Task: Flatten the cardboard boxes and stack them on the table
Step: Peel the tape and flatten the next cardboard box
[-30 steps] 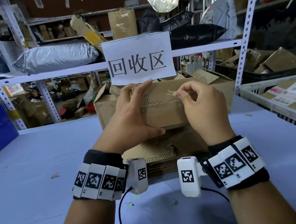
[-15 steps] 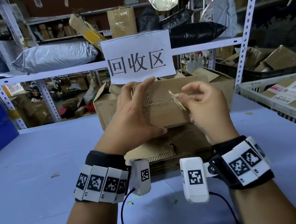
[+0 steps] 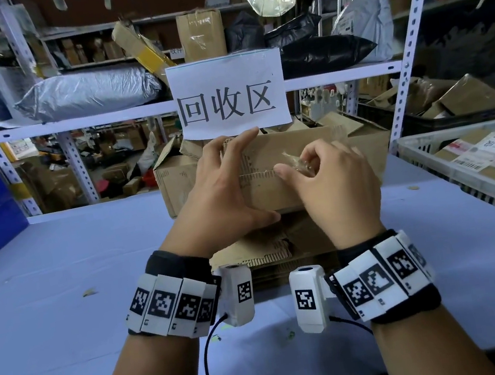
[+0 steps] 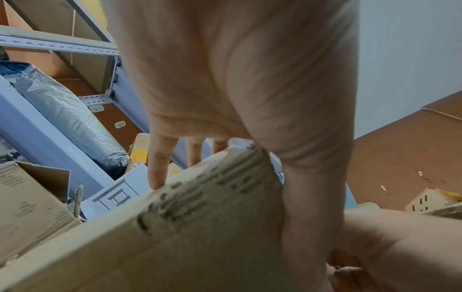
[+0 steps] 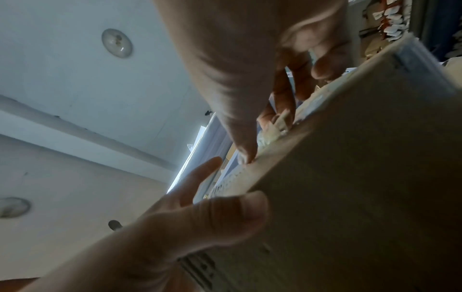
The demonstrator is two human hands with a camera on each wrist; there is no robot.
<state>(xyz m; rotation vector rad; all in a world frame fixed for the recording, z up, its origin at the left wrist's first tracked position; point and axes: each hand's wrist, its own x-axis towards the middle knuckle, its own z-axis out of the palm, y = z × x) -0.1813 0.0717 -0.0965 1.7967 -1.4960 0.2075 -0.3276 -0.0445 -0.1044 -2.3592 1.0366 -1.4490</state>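
While left hand [image 3: 224, 190] grips box [image 3: 272, 167], right hand [image 3: 332, 181] pinches tape [image 3: 295, 161]

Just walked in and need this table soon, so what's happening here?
A person is breaking down a cardboard box held above the table. The left hand grips its left end, thumb underneath. The right hand pinches a strip of clear tape at the box's seam. The box is not yet flattened. A stack of flattened cardboard lies under it, and a larger open box stands behind.
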